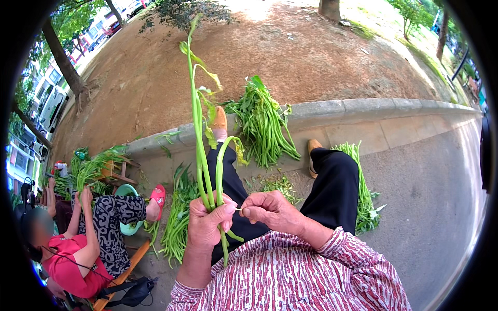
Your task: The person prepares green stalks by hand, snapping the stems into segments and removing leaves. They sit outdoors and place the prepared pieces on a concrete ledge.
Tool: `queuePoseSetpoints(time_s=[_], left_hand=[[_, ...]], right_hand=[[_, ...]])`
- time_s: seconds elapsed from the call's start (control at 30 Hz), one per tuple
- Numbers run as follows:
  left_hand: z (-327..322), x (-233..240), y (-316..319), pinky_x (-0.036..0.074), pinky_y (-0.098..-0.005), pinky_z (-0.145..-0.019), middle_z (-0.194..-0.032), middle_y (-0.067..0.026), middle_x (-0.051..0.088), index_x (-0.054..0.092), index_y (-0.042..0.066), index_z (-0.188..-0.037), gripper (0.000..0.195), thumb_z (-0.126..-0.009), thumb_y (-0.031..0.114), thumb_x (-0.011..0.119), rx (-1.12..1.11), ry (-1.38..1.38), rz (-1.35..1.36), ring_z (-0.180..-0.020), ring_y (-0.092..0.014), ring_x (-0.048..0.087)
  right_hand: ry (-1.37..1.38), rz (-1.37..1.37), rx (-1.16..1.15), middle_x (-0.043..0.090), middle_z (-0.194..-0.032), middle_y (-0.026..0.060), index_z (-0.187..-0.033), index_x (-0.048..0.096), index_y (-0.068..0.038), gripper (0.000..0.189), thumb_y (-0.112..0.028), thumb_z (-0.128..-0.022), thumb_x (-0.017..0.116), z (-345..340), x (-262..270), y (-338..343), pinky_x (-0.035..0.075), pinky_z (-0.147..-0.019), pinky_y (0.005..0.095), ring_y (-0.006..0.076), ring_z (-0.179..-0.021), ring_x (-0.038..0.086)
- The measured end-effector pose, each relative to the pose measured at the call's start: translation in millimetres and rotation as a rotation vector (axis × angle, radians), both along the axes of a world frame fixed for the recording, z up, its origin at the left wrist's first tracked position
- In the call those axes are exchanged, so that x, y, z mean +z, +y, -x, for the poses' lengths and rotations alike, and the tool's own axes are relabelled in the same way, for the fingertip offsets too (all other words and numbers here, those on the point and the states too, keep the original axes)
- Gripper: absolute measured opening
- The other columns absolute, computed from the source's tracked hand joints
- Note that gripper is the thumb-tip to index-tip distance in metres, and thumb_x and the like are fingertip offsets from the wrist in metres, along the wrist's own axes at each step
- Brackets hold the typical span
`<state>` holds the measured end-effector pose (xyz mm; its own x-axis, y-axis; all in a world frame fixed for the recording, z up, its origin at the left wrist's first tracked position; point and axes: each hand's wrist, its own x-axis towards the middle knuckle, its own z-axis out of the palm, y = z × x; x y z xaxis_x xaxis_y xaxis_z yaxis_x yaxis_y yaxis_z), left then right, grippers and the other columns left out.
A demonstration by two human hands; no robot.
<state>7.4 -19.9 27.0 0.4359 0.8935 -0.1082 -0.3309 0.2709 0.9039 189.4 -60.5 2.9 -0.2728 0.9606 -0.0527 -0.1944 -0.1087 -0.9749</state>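
A few long green leafy-vegetable stems [200,155], with yellowing leaves near their tops, stand upright in my left hand [210,221]. Their cut ends poke out below the fist. Beside it, my right hand [274,212] pinches a thin pale strip [238,209] between thumb and forefinger, close to the left thumb. Between my shoes, a large heap of green stems [266,124] leans on the stone curb. Small trimmed scraps [282,186] lie on the pavement below that heap. More stem bundles rest by my left leg [181,217] and outside my right leg [363,190].
To the left a person in a red top [79,256] sits on a wooden bench [130,268], holding greens. Near them are a pale green basin [128,229], a wooden stool [116,171] and a black bag [134,293]. A concrete curb [319,112] borders bare soil with trees.
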Motion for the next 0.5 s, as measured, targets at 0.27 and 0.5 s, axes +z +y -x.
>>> queuePoseSetpoints(time_s=[0.27, 0.5], left_hand=[[-5, -9, -4, 0.040, -0.0225, -0.038, -0.064, -0.0061, 0.055, 0.062, -0.003, -0.079, 0.005, -0.079, -0.001, 0.067, 0.083, 0.056, -0.018, -0.043, -0.010, 0.049], [-4, -14, 0, 0.038, -0.0201, -0.039, -0.060, -0.0029, 0.057, 0.065, -0.002, -0.083, 0.005, -0.081, 0.001, 0.069, 0.059, 0.035, 0.019, -0.044, -0.008, 0.049]], right_hand=[[-0.033, 0.112, -0.321, 0.057, -0.068, 0.0001, -0.082, 0.063, 0.000, 0.015, -0.011, -0.088, 0.055, 5, -15, 6, 0.041, -0.055, 0.0212, 0.0057, -0.062, 0.051], [0.199, 0.096, -0.091, 0.058, -0.073, -0.0010, -0.088, 0.063, 0.002, 0.019, -0.016, -0.092, 0.059, 6, 2, 3, 0.042, -0.060, 0.0206, 0.0054, -0.065, 0.049]])
